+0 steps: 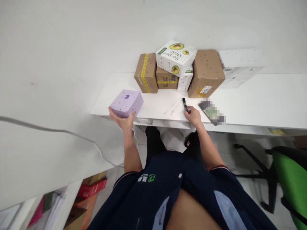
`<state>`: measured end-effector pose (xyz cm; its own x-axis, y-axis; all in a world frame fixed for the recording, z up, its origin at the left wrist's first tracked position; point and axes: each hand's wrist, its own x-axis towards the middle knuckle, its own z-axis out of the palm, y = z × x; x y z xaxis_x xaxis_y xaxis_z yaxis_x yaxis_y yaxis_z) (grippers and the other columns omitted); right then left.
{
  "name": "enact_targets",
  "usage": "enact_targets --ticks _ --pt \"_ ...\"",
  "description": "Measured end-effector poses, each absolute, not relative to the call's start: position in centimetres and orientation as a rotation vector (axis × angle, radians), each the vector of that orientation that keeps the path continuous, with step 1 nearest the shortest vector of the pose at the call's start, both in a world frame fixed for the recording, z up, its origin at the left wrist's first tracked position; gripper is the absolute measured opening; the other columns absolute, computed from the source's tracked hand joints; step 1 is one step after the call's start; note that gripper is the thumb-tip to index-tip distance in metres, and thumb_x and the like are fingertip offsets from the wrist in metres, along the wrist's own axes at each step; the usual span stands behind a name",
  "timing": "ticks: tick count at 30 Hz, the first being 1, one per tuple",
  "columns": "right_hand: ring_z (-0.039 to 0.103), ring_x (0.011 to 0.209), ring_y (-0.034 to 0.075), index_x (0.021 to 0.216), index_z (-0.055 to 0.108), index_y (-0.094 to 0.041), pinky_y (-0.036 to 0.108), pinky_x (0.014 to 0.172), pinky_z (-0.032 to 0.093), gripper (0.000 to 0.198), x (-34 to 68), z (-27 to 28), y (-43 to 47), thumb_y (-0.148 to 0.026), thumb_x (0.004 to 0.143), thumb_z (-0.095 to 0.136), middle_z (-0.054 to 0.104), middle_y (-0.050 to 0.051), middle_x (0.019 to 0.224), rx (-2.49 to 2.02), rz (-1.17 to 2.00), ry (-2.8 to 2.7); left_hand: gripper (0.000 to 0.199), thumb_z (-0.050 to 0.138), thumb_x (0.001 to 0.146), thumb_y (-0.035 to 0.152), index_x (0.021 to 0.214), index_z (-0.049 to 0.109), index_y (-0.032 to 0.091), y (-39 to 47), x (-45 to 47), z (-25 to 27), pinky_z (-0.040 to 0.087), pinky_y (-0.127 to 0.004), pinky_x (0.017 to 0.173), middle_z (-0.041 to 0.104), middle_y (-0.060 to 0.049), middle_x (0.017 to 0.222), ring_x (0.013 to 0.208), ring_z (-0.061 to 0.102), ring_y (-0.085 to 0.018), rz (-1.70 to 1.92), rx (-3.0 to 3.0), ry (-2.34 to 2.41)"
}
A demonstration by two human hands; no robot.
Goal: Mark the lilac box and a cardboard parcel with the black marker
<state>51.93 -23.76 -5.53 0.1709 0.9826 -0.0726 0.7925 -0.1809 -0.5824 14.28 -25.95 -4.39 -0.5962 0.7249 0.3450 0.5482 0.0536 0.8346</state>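
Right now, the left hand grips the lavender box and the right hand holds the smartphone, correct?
No: the head view shows the right hand holding a black marker; the smartphone lies nearby. The left hand does grip the lavender box.

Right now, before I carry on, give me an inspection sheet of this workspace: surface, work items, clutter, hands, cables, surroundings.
Surface: long white tabletop, with faint dark streaks near the front edge.
Work items: lilac, dark-spotted cardboard box at the left end; black cylindrical marker.
Clutter: brown cardboard boxes and white cardboard boxes at the back, an avocado-printed one on top; flat phone-like object, partly pixelated, right of the marker.
Hands: left hand grips the lilac box's near edge; right hand holds the marker.
Cables: grey cable at left, off the tabletop.
Surroundings: white wall behind; green-and-black wheeled chair at right.
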Motion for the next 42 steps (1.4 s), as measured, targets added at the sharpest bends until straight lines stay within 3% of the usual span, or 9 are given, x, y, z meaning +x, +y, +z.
enact_targets --ticks 2,6,18,25,28,32,36,39,42 --pt "0.068 0.08 0.024 0.125 0.065 -0.014 0.031 0.073 0.048 0.048 52.1 -5.9 -23.8 -0.031 0.081 0.055 0.075 0.008 0.083 -2.013 0.611 -1.653 0.118 0.08 0.061 0.03 0.154 0.009 0.027 -24.5 13.9 -4.4 0.022 -0.051 0.125 0.015 -0.017 0.157 0.152 0.018 -0.032 1.582 1.173 2.32" --pt "0.066 0.076 0.022 0.127 0.064 -0.014 0.031 0.072 0.047 0.052 52.4 -6.6 -23.9 -0.034 0.08 0.054 0.074 0.006 0.081 -1.973 0.614 -1.607 0.113 0.082 0.059 0.025 0.153 0.019 0.02 -21.4 13.8 -4.4 0.029 -0.048 0.122 0.019 -0.02 0.154 0.149 0.026 -0.033 1.499 1.055 2.408" --pt "0.064 0.073 0.021 0.124 0.066 -0.016 0.031 0.074 0.049 0.052 52.3 -7.5 -24.3 -0.037 0.078 0.053 0.072 0.005 0.078 -1.925 0.585 -1.521 0.105 0.08 0.065 0.027 0.15 0.019 0.018 -16.3 13.8 -5.7 0.032 -0.047 0.12 0.02 -0.023 0.153 0.144 0.033 -0.033 1.393 1.152 2.407" --pt "0.062 0.068 0.02 0.123 0.067 -0.015 0.032 0.072 0.048 0.053 52.2 -7.5 -24.5 -0.04 0.078 0.051 0.07 0.005 0.076 -1.905 0.592 -1.518 0.104 0.082 0.069 0.028 0.151 0.021 0.014 -13.3 7.8 -4.0 0.028 -0.049 0.122 0.021 -0.024 0.156 0.146 0.032 -0.034 1.271 1.258 2.465" --pt "0.062 0.068 0.02 0.123 0.067 -0.015 0.031 0.073 0.048 0.054 52.1 -7.4 -24.5 -0.04 0.079 0.051 0.07 0.005 0.077 -1.911 0.585 -1.516 0.1 0.077 0.079 0.029 0.153 0.013 0.012 -11.5 5.3 -2.5 0.019 -0.062 0.121 0.012 -0.025 0.162 0.15 0.021 -0.043 1.32 1.017 2.55" --pt "0.063 0.071 0.02 0.123 0.066 -0.015 0.032 0.075 0.049 0.053 52.0 -7.4 -24.6 -0.04 0.079 0.051 0.07 0.004 0.078 -1.912 0.562 -1.508 0.075 0.053 0.097 0.047 0.15 0.019 0.008 -10.7 7.5 -0.5 -0.008 -0.062 0.121 0.026 -0.017 0.16 0.153 -0.015 -0.037 1.609 1.303 2.371" --pt "0.062 0.069 0.02 0.124 0.066 -0.015 0.032 0.075 0.05 0.054 52.1 -7.4 -24.6 -0.041 0.079 0.051 0.07 0.004 0.078 -1.916 0.558 -1.49 0.094 0.073 0.081 0.047 0.151 0.023 0.012 -10.9 16.0 0.3 0.007 -0.052 0.127 0.025 -0.02 0.16 0.154 0.013 -0.033 1.539 1.522 2.146" --pt "0.062 0.068 0.019 0.123 0.066 -0.015 0.03 0.074 0.05 0.054 52.1 -7.5 -24.5 -0.041 0.078 0.05 0.07 0.004 0.077 -1.903 0.564 -1.464 0.111 0.085 0.067 0.041 0.154 0.021 0.015 -10.2 22.3 0.7 0.022 -0.054 0.123 0.017 -0.023 0.161 0.154 0.012 -0.036 1.361 1.553 2.024" --pt "0.061 0.069 0.018 0.121 0.067 -0.015 0.03 0.074 0.049 0.053 52.1 -7.5 -24.5 -0.041 0.078 0.05 0.068 0.003 0.076 -1.878 0.567 -1.454 0.116 0.087 0.062 0.039 0.155 0.02 0.019 -8.8 25.7 1.1 0.024 -0.059 0.12 0.008 -0.024 0.161 0.153 0.008 -0.042 1.296 1.451 2.068"
